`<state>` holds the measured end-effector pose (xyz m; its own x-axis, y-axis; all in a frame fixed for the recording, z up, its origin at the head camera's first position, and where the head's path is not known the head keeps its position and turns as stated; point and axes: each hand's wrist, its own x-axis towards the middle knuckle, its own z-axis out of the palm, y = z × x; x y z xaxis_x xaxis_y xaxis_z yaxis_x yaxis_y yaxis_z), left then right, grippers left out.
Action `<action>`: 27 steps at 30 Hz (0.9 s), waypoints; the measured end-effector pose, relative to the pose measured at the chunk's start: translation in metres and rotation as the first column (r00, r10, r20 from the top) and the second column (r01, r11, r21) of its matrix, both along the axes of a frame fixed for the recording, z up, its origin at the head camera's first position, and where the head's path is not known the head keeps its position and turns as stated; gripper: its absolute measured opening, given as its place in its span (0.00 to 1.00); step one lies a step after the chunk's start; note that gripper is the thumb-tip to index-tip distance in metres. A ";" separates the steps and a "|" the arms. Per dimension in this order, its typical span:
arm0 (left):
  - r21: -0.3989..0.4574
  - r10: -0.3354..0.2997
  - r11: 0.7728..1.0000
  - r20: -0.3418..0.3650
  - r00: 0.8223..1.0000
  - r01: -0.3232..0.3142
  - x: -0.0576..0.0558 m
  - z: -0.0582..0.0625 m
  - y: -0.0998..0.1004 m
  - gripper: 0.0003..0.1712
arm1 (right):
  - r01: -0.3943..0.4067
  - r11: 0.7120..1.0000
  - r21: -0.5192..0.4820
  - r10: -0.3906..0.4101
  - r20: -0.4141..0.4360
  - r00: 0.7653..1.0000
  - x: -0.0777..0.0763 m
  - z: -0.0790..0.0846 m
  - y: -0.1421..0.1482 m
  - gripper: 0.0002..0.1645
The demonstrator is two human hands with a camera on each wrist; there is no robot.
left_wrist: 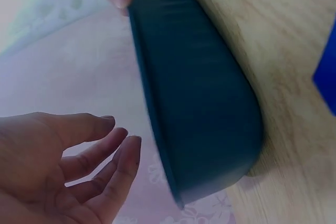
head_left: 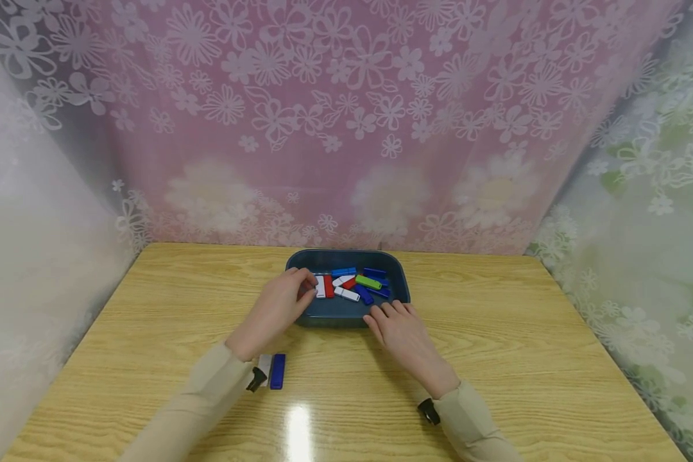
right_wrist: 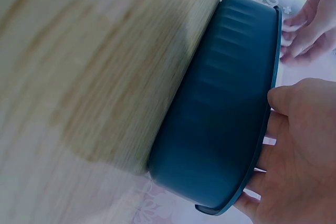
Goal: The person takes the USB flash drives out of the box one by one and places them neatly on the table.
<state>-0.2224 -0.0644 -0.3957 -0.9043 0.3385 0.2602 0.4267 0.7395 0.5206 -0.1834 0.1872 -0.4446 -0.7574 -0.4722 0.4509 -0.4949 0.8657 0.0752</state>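
Observation:
A dark teal plastic bin (head_left: 329,314) stands near the table's back edge. Inside lie several small flat sticks that look like USB flash drives, including a white one (head_left: 346,294), a green one (head_left: 368,282) and a red one (head_left: 328,286). My left hand (head_left: 280,301) reaches over the bin's left side, fingers loosely bent beside a white and red pair. In the left wrist view that hand (left_wrist: 79,166) shows a gap between thumb and fingers, holding nothing. My right hand (head_left: 404,333) holds the bin's near right rim, thumb outside; its fingers (right_wrist: 268,156) pass behind the rim.
On the table (head_left: 525,359), in front of the bin, a blue stick (head_left: 278,371) lies beside a white one (head_left: 265,363), partly hidden by my left wrist strap. A pink floral curtain (head_left: 323,160) hangs behind the table, pale curtains at both sides.

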 end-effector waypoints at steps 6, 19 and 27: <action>-0.061 0.023 0.998 0.026 0.999 -0.021 -0.023 -0.008 0.015 0.14 | -0.002 1.000 0.006 0.002 0.003 1.000 0.001 0.001 0.000 0.12; -0.248 0.127 0.964 0.128 0.984 -0.093 -0.054 -0.033 0.039 0.23 | 0.008 1.000 0.004 -0.008 0.029 1.000 0.001 0.001 -0.001 0.13; -0.318 0.161 0.942 0.136 0.978 -0.111 -0.062 -0.044 0.046 0.32 | 0.001 1.000 0.007 -0.002 0.011 1.000 0.000 0.000 0.001 0.13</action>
<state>-0.2839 -0.0187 -0.4399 -0.9681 0.2503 0.0138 0.2420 0.9190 0.3112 -0.1835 0.1878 -0.4445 -0.7630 -0.4742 0.4393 -0.4945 0.8659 0.0759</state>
